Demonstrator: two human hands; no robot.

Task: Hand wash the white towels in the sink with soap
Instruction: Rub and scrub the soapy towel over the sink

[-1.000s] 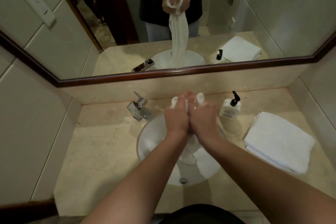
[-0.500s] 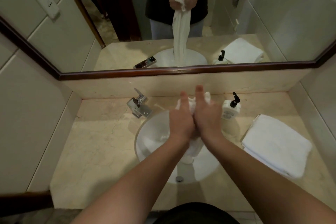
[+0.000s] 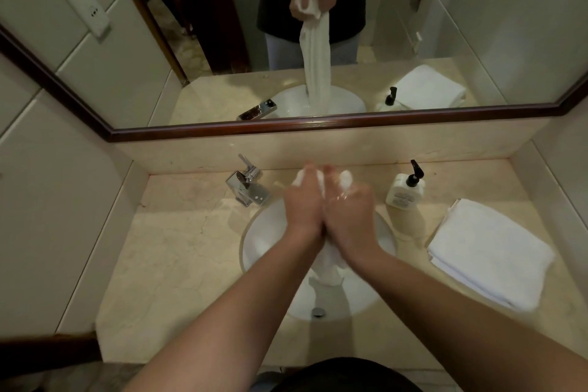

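Above the round white sink [image 3: 264, 242], my left hand [image 3: 304, 204] and my right hand [image 3: 348, 210] are pressed side by side, both gripping the bunched top of a wet white towel [image 3: 329, 267]. White tufts of it stick out past my fingers. The rest of the towel hangs down in a twisted rope into the basin; the mirror shows it reaching the bowl. A soap pump bottle [image 3: 405, 189] with a black top stands just right of the sink.
A chrome faucet [image 3: 246, 183] sits at the sink's back left. A folded dry white towel [image 3: 486, 251] lies on the marble counter [image 3: 178, 251] at the right. A wood-framed mirror [image 3: 318, 126] runs along the back wall. The drain [image 3: 318, 312] shows near the front.
My hands have shifted against each other around the towel's top, with tufts now showing on both sides of my fingers. The towel still hangs into the sink.
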